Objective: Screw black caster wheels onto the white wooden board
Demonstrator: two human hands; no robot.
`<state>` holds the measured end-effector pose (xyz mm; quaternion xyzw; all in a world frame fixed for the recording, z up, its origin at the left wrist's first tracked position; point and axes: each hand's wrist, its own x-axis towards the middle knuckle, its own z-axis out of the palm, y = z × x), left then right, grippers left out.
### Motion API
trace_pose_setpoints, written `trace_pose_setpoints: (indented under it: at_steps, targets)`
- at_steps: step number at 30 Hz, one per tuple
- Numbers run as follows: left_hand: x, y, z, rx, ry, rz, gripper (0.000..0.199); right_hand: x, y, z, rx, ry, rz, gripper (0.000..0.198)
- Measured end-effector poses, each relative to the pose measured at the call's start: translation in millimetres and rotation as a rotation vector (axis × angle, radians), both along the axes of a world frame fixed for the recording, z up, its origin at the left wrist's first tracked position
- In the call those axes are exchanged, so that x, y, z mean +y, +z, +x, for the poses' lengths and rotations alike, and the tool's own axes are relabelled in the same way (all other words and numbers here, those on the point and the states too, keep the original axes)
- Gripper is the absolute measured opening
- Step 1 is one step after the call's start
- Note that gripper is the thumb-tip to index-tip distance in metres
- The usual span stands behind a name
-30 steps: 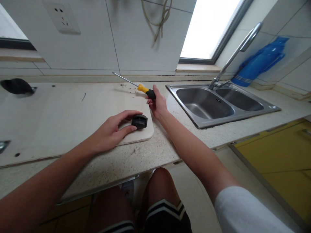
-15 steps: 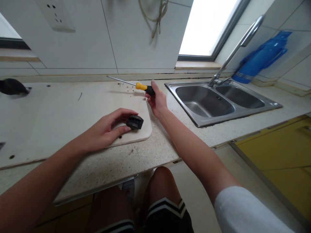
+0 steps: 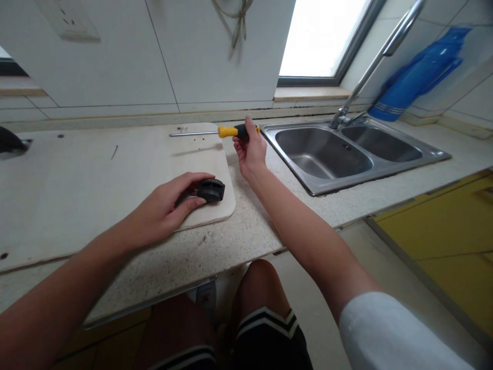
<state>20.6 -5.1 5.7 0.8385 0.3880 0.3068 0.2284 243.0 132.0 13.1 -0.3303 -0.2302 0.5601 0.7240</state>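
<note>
Countertop (image 3: 231, 246): one screwdriver (image 3: 215, 132), one caster (image 3: 211, 190).

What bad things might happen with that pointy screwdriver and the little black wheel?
The right hand holds the screwdriver only by the end of its handle, lifted off the wooden board, so it might slip and drop. Its long metal shaft points sideways, above and beyond the left hand, so a quick swing could poke those fingers. The black wheel sits near the board's corner, pinched lightly, and might roll off.

My left hand (image 3: 165, 208) grips the black caster (image 3: 211, 190) on the wooden board (image 3: 115, 180); my right hand (image 3: 250, 151) lifts the screwdriver (image 3: 215, 132) beyond the caster.
</note>
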Motion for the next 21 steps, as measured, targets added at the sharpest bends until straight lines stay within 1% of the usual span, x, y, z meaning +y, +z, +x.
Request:
trace_pose_setpoints:
  at_steps: [3, 6, 10, 13, 15, 17, 19, 21]
  targets:
    - [-4, 1.9, 4, 0.02, 0.011, 0.029, 0.045, 10, 1, 10, 0.059, -0.135, 0.027, 0.039]
    - [-7, 3.1, 7, 0.013, 0.008, 0.038, 0.043, 16, 1, 18, 0.08, -0.189, 0.005, 0.042]
    - [-9, 2.0, 11, 0.033, 0.089, 0.095, 0.044, 16, -1, 16, 0.095, -0.177, -0.031, 0.035]
    - [-10, 0.0, 15, 0.074, 0.164, 0.209, 0.05, 11, -2, 10, 0.082, -0.143, -0.034, 0.026]
    - [-10, -1.3, 19, 0.101, 0.181, 0.284, 0.058, 9, -2, 7, 0.062, -0.13, -0.023, 0.024]
    - [-9, -2.2, 22, 0.123, 0.153, 0.345, 0.061, 7, -1, 6, 0.049, -0.128, -0.006, 0.024]
    - [-7, -2.4, 24, 0.143, 0.082, 0.379, 0.055, 6, 0, 6, 0.047, -0.132, 0.014, 0.023]
    - [-6, -1.7, 24, 0.148, 0.02, 0.371, 0.046, 7, 0, 8, 0.048, -0.138, 0.027, 0.02]
